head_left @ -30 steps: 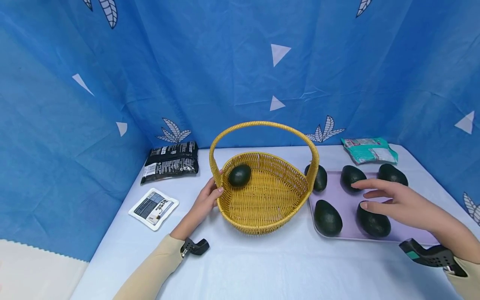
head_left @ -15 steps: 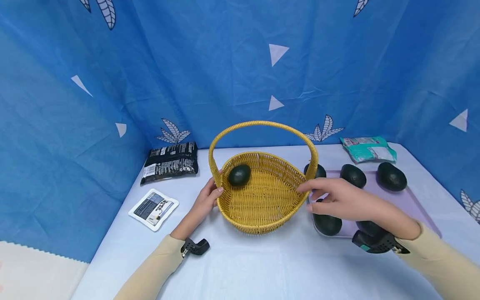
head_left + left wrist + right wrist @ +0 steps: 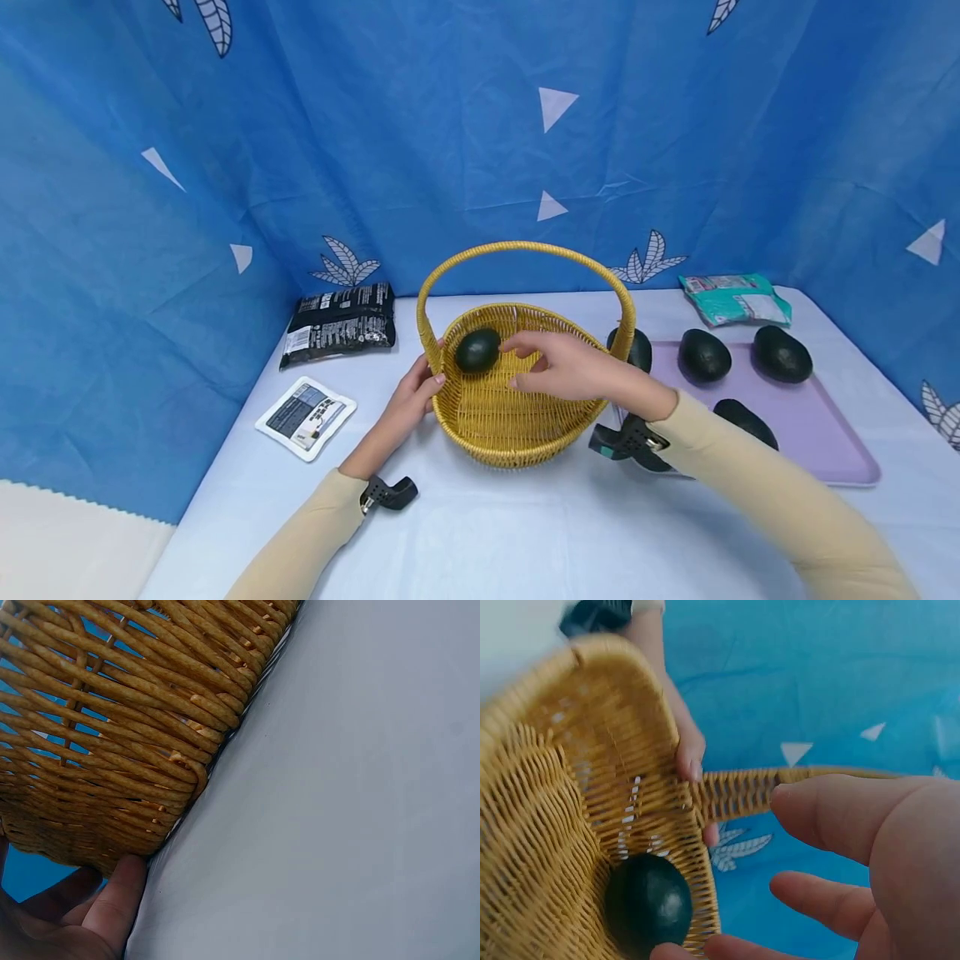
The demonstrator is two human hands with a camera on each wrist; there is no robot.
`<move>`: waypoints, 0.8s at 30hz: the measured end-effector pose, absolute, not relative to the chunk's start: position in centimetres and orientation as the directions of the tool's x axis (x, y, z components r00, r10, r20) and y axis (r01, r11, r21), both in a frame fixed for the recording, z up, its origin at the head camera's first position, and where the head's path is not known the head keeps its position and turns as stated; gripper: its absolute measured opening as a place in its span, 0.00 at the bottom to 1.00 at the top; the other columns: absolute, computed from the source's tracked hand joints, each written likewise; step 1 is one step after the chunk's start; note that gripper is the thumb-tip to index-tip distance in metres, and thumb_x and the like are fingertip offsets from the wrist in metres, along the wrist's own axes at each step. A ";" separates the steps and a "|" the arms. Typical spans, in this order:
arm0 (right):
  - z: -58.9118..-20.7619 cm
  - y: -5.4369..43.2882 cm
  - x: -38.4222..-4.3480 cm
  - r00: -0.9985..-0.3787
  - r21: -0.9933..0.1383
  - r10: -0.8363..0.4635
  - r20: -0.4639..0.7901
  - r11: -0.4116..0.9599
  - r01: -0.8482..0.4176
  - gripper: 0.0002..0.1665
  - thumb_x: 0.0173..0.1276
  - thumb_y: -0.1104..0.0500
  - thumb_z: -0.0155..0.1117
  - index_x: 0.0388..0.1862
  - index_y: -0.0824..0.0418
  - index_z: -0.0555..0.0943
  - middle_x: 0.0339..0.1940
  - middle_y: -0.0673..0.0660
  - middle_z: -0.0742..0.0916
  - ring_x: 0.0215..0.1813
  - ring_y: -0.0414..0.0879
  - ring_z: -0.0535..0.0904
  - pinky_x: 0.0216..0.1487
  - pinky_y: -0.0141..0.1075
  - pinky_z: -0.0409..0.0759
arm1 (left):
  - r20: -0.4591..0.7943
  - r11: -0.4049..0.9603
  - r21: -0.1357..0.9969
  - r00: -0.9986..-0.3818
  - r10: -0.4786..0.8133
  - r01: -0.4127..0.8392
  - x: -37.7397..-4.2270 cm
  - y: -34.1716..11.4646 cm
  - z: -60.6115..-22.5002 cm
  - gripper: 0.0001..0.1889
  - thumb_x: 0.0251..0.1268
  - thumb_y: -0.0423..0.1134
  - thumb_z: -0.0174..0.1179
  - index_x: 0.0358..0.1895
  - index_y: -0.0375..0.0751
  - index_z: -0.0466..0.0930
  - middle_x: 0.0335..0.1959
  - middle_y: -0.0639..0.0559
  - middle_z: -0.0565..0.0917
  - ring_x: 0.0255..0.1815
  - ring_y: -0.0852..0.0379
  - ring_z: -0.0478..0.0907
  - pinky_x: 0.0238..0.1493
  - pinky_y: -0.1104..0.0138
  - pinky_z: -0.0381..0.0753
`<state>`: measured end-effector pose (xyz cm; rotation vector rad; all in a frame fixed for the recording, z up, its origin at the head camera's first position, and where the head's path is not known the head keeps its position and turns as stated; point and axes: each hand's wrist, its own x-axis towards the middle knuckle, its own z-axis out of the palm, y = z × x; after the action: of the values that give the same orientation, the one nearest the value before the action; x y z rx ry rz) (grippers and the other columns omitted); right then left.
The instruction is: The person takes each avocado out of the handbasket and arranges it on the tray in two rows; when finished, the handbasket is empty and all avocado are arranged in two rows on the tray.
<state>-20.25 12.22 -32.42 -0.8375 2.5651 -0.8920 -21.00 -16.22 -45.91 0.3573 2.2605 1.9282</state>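
A yellow wicker basket [image 3: 510, 429] with a tall arched handle stands mid-table, one avocado [image 3: 477, 351] lying inside at its left end. My left hand [image 3: 411, 392] grips the basket's left side by the handle's foot, thumb at the rim. In the left wrist view, that hand's fingers [image 3: 116, 904] press low against the woven wall. Over the basket's inside hovers my right hand [image 3: 558, 364], fingers apart and nothing between them, fingertips close to the avocado's right side. The right wrist view shows the avocado [image 3: 649, 904] just past the fingertips.
To the right, a lilac tray [image 3: 817, 425] bears several avocados, some partly behind my right arm. A teal packet [image 3: 737, 299] lies behind it. On the left are a black packet [image 3: 339, 323] and a white flat pack [image 3: 306, 418]. Blue cloth [image 3: 465, 150] hangs behind the table.
My right hand has swept left, from above the tray's avocados past the basket's right rim to over its inside, carrying nothing. The left hand and basket have stayed put.
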 end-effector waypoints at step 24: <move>-36.6 6.5 -27.3 -0.830 -0.703 -0.418 -0.371 0.710 -0.043 0.41 0.73 0.46 0.64 0.81 0.50 0.62 0.35 0.53 0.82 0.17 0.40 0.63 0.27 0.37 0.75 | 0.045 0.155 0.984 -0.961 0.272 0.090 -20.9 -16.0 -45.7 0.33 0.79 0.40 0.47 0.83 0.50 0.50 0.74 0.27 0.67 0.65 0.33 0.78 0.54 0.64 0.88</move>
<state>-27.29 6.50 -36.61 -0.3518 2.4006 -0.9691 -20.86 -16.02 -45.66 0.3598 2.2750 1.9212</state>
